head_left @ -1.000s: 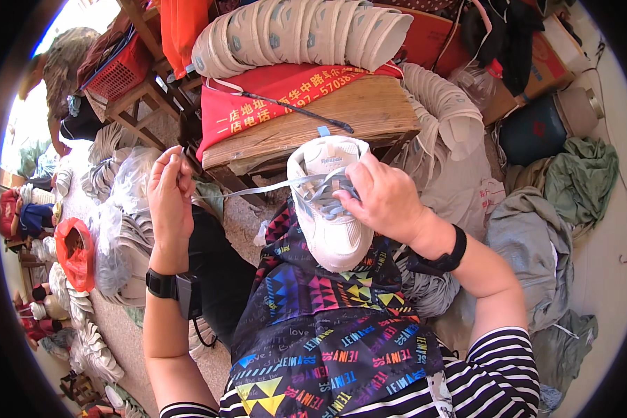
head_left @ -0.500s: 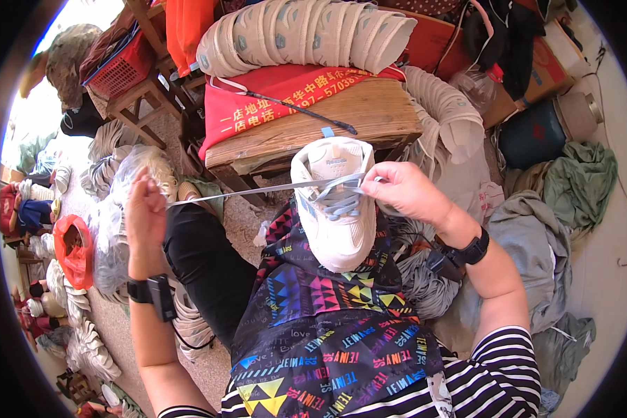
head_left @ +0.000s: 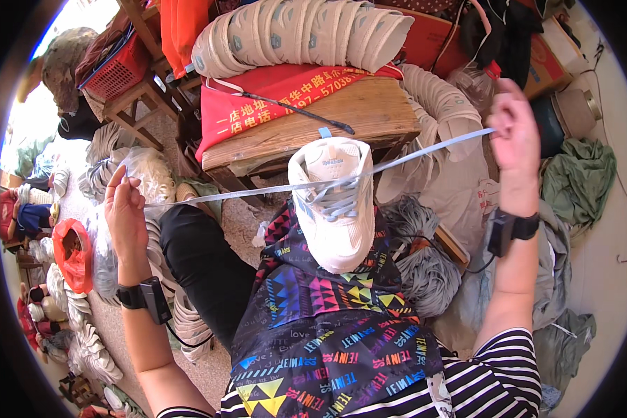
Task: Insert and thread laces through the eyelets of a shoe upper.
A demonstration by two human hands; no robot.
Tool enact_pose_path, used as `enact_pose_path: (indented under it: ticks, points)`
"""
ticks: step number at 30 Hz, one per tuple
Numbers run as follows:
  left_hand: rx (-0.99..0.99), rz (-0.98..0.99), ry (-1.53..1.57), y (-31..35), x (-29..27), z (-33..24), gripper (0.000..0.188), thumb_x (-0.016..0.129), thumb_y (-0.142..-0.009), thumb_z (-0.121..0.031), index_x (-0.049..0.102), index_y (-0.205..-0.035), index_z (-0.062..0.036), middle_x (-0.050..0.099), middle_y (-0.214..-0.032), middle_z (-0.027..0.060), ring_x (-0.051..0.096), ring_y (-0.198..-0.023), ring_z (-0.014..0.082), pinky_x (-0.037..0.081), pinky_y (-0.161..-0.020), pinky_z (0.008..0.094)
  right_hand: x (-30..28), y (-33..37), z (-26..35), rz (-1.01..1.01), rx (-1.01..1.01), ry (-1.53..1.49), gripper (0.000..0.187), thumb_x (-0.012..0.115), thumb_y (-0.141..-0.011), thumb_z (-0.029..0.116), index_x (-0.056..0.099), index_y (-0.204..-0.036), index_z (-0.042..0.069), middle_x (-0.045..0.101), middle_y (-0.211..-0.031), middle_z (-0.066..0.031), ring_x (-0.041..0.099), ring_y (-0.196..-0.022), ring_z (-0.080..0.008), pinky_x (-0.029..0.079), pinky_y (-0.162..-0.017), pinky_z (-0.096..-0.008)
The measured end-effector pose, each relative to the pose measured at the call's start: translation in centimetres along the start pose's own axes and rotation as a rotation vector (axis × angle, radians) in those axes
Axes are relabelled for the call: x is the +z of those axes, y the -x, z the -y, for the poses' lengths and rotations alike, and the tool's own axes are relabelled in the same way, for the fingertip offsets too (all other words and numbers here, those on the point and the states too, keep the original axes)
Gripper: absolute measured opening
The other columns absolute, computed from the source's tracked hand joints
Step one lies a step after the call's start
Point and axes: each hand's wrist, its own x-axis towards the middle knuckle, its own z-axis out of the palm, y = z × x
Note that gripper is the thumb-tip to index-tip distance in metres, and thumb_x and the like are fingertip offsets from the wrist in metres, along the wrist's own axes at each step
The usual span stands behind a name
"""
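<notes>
A white sneaker (head_left: 338, 240) rests toe toward me on my patterned apron, its tongue end against the wooden bench. Pale grey shoelace (head_left: 432, 148) is threaded through its upper, and the two lace ends stretch out to either side. Far to the left, my left hand (head_left: 127, 216) is raised, fingers closed on one end. My right hand (head_left: 514, 132) pinches the other end, up at the right. Both ends run nearly straight from the shoe. The exact fingertip hold on the left is hard to make out.
Ahead stands a wooden bench (head_left: 383, 111) with a red cloth and a curved row of nested shoe uppers (head_left: 299, 35). Bundles of grey laces (head_left: 425, 279) lie right of my lap. At left are a red plastic bag (head_left: 73, 254) and more stacked uppers (head_left: 90, 355).
My right hand has swung up and to the right from beside the shoe, drawing its lace end out long. My left hand has shifted slightly left and stays on its end.
</notes>
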Motion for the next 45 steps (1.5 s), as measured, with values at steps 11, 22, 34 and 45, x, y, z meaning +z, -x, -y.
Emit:
enact_pose_path:
  ticks: [11, 22, 34, 45]
  points:
    - [-0.188, 0.388, -0.247, 6.1, 11.7, 3.4, 0.022, 0.056, -0.099, -0.012, 0.062, -0.118, -0.0023, 0.070, -0.101, 0.0055, 0.058, -0.078, 0.0049, 0.047, -0.073, 0.0193, 8.2, 9.9, -6.1, 0.540, -0.142, 0.771, 0.012, 0.063, -0.092, 0.014, 0.062, -0.102, 0.007, 0.059, -0.090, -0.0030, 0.062, -0.087, -0.0135, 0.051, -0.074, -0.0277]
    - [-0.126, 0.465, -0.251, 8.7, 13.6, 2.1, 0.017, 0.055, -0.100, -0.013, 0.060, -0.113, -0.0024, 0.067, -0.091, 0.0027, 0.051, -0.070, 0.0030, 0.042, -0.066, 0.0170, 11.1, 12.2, -10.3, 0.736, -0.823, 1.418, 0.016, 0.066, -0.079, 0.015, 0.056, -0.086, 0.005, 0.050, -0.078, -0.0076, 0.060, -0.061, -0.0231, 0.050, -0.055, -0.0362]
    - [-0.132, 0.347, -0.245, 6.9, 8.3, 1.6, 0.018, 0.054, -0.100, -0.013, 0.063, -0.112, -0.0043, 0.066, -0.084, 0.0008, 0.043, -0.060, 0.0010, 0.033, -0.054, 0.0159, 10.8, 10.8, -9.2, 0.788, 0.178, 0.897, 0.016, 0.068, -0.085, 0.020, 0.065, -0.083, 0.004, 0.063, -0.076, -0.0124, 0.062, -0.065, -0.0272, 0.048, -0.060, -0.0355]
    - [0.142, 0.002, -0.336, 1.2, 2.1, 0.8, 0.024, 0.055, -0.098, -0.012, 0.059, -0.120, -0.0027, 0.062, -0.083, -0.0019, 0.035, -0.056, -0.0006, 0.027, -0.049, 0.0157, 9.1, 10.7, -9.7, 0.530, 0.069, 0.732, 0.014, 0.055, -0.098, 0.018, 0.061, -0.098, 0.005, 0.062, -0.078, -0.0071, 0.059, -0.070, -0.0157, 0.046, -0.064, -0.0327]
